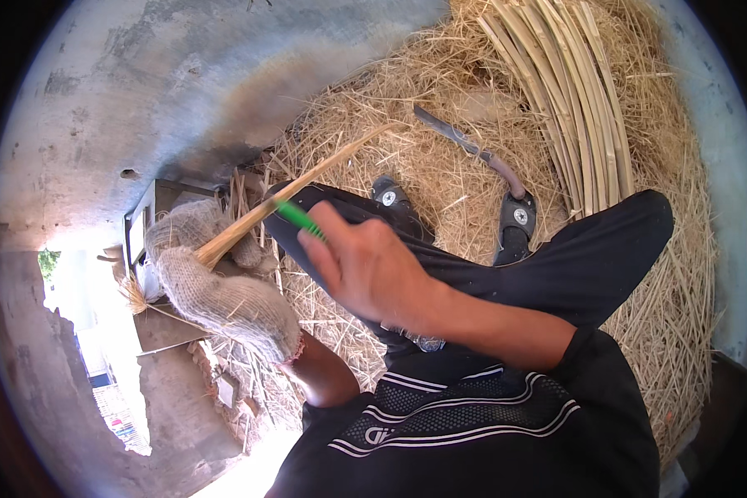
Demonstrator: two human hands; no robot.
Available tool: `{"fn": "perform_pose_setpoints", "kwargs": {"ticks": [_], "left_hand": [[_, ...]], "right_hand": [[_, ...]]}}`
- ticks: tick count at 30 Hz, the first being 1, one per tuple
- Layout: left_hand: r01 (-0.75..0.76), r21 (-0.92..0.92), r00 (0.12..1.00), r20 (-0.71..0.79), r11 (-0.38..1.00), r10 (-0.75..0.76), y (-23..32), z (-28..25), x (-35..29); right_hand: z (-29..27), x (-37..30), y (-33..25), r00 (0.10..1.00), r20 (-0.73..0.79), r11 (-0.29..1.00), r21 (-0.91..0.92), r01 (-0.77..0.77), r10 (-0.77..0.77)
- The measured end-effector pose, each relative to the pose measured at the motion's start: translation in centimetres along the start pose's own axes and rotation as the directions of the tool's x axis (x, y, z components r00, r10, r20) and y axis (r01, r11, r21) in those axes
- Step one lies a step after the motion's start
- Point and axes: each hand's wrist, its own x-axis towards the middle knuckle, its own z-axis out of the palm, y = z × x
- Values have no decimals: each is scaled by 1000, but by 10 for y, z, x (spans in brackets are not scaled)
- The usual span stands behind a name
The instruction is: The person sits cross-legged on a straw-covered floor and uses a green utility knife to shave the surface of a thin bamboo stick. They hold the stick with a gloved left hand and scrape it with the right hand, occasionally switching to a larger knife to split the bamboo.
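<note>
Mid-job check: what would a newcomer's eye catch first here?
The bright green handle in the right hand, near the pale strip that the gloved left hand grips at left. Then the curved knife on the straw at top center, and the long slats at upper right.

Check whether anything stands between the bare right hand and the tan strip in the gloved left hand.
Only the green handle in the right hand; nothing else visible stands between hand and tan strip.

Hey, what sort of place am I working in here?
Probably a rough handcraft workspace: straw-like shavings lie thick underfoot, long split strips are bunched on them, and a brown-handled knife lies there too.
</note>
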Motion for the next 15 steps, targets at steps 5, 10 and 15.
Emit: {"fn": "perform_pose_setpoints", "kwargs": {"ticks": [5, 10, 15], "left_hand": [[55, -77, 992, 114, 996, -46, 16, 2, 0], [81, -154, 994, 81, 985, -69, 12, 7, 2], [-106, -81, 987, 112, 991, 115, -15, -10, 19]], "right_hand": [[-4, 10, 92, 975, -72, 936, -272, -222, 210], [1, 4, 43, 999, 41, 1000, 5, -21, 21], [-20, 35, 118, 988, -37, 903, -402, -150, 147]]}}
